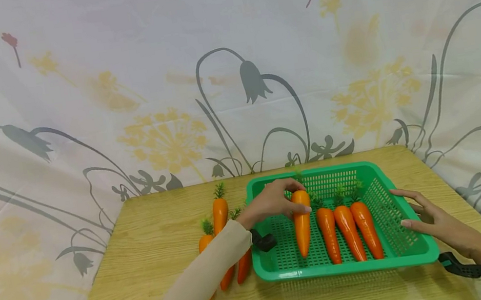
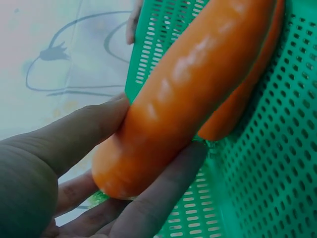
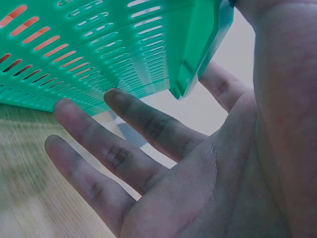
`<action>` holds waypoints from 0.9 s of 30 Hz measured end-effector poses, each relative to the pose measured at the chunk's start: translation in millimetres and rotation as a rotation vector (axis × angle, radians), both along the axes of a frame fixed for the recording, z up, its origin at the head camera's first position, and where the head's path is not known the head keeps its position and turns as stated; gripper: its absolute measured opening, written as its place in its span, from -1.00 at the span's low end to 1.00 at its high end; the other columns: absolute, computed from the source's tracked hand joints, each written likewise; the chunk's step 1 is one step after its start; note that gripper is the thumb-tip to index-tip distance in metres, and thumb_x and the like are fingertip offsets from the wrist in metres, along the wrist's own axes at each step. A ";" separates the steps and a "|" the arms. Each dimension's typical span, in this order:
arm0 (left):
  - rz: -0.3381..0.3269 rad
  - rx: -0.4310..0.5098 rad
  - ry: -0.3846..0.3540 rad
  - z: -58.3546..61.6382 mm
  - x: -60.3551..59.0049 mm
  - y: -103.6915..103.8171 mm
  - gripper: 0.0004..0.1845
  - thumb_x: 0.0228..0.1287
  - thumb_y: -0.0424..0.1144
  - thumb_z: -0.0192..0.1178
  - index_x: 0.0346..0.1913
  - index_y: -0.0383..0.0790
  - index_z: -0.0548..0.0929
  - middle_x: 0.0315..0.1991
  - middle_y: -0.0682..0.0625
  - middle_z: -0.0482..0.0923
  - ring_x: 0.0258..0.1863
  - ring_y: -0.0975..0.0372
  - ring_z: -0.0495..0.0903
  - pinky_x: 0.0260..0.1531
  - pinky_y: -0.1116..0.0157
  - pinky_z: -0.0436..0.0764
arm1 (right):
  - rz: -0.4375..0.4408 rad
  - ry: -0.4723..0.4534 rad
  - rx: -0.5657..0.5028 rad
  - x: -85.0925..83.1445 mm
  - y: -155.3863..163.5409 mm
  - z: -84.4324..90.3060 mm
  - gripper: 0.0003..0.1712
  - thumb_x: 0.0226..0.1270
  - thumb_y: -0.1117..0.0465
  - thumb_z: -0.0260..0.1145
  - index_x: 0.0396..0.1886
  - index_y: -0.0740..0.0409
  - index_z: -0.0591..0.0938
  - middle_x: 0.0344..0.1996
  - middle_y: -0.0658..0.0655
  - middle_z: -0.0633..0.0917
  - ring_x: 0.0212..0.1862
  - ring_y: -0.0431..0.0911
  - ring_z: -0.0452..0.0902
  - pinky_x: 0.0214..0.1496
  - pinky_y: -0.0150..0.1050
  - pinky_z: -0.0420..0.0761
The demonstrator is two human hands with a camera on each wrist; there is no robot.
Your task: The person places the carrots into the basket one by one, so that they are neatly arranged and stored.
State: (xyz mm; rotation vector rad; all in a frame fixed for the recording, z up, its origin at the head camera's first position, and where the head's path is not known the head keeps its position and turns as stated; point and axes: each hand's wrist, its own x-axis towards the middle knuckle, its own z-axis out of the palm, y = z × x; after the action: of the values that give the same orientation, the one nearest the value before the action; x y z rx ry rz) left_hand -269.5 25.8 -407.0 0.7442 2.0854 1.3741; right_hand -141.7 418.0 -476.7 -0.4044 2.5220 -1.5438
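Observation:
A green perforated basket sits on the wooden table. My left hand grips the thick top end of an orange carrot that lies inside the basket, left of three more carrots. In the left wrist view my fingers pinch the carrot over the basket floor. My right hand lies with straight fingers against the basket's right wall. From the right wrist, those fingers spread below the basket side.
Several carrots lie on the table left of the basket, partly behind my left sleeve. A flowered cloth hangs behind the table and drapes around its sides. Black wrist straps show on both arms.

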 end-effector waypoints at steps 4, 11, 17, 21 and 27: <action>-0.017 -0.065 0.026 -3.3 -0.1 4.9 -0.50 0.20 -0.28 0.54 0.17 -0.20 0.60 0.04 -0.01 0.54 -0.27 0.14 0.70 -0.17 -0.12 0.73 | 0.003 -0.006 -0.010 -0.4 -0.1 0.1 -0.15 0.64 0.29 0.11 0.70 -0.17 -0.08 0.63 0.31 -0.23 0.41 0.69 -0.13 0.05 0.46 0.50; -0.025 -0.132 0.034 -8.4 -0.2 13.0 -0.52 0.17 -0.28 0.56 0.13 -0.20 0.64 0.03 -0.05 0.54 -0.32 0.13 0.70 -0.21 -0.08 0.75 | -0.003 0.000 0.008 0.0 -0.1 0.7 -0.16 0.65 0.28 0.11 0.70 -0.17 -0.07 0.59 0.42 -0.13 0.43 0.42 0.14 0.05 0.26 0.59; -0.030 -0.167 -0.003 -13.5 1.0 21.9 -0.53 0.14 -0.29 0.58 0.10 -0.18 0.64 0.03 -0.06 0.51 -0.31 0.13 0.69 -0.21 -0.06 0.75 | 0.001 -0.005 0.003 0.0 -0.1 0.3 -0.16 0.65 0.28 0.11 0.70 -0.17 -0.08 0.62 0.32 -0.18 0.45 0.48 0.08 0.06 0.35 0.55; -0.038 -0.189 -0.008 -16.9 2.1 26.3 -0.55 0.14 -0.31 0.57 0.07 -0.20 0.64 0.00 -0.07 0.51 -0.33 0.12 0.68 -0.25 -0.03 0.76 | 0.013 -0.007 -0.008 -1.2 -0.1 0.0 -0.16 0.65 0.28 0.10 0.70 -0.16 -0.09 0.64 0.23 -0.27 0.40 0.73 -0.20 0.07 0.54 0.44; -0.035 -0.200 -0.033 -19.2 2.4 30.8 -0.53 0.14 -0.32 0.57 0.08 -0.24 0.62 -0.06 -0.09 0.54 -0.36 0.09 0.71 -0.28 -0.01 0.77 | 0.018 -0.008 -0.006 -1.5 0.7 -0.9 -0.16 0.65 0.29 0.09 0.71 -0.16 -0.10 0.64 0.25 -0.31 0.39 0.74 -0.21 0.07 0.57 0.40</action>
State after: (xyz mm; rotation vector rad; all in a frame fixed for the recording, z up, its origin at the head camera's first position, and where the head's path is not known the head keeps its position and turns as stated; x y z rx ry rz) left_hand -267.1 56.5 -426.1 0.6670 2.1344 1.1312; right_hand -143.3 418.6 -477.6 -0.4193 2.5015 -1.5446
